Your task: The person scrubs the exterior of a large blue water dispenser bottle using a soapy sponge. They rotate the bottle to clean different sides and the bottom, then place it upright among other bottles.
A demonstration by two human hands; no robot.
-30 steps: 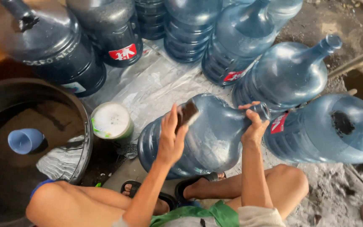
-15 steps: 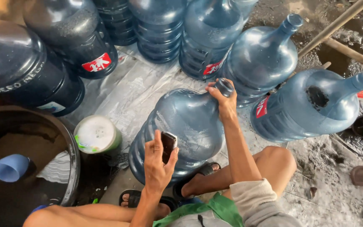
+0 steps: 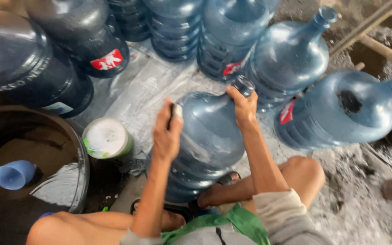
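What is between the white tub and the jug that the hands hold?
Only bare grey sheet between the tub and the jug, in the head view.

A wet plastic sheet (image 3: 137,90) covers muddy ground (image 3: 364,199) beside a dark water tub (image 3: 80,159)

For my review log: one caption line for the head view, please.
Crouched person's right hand grips the neck of a tilted blue water jug while the left hand presses a small scrubber on it.

red-and-white label (image 3: 106,59) on dark jug, red labels (image 3: 232,68) on blue jugs
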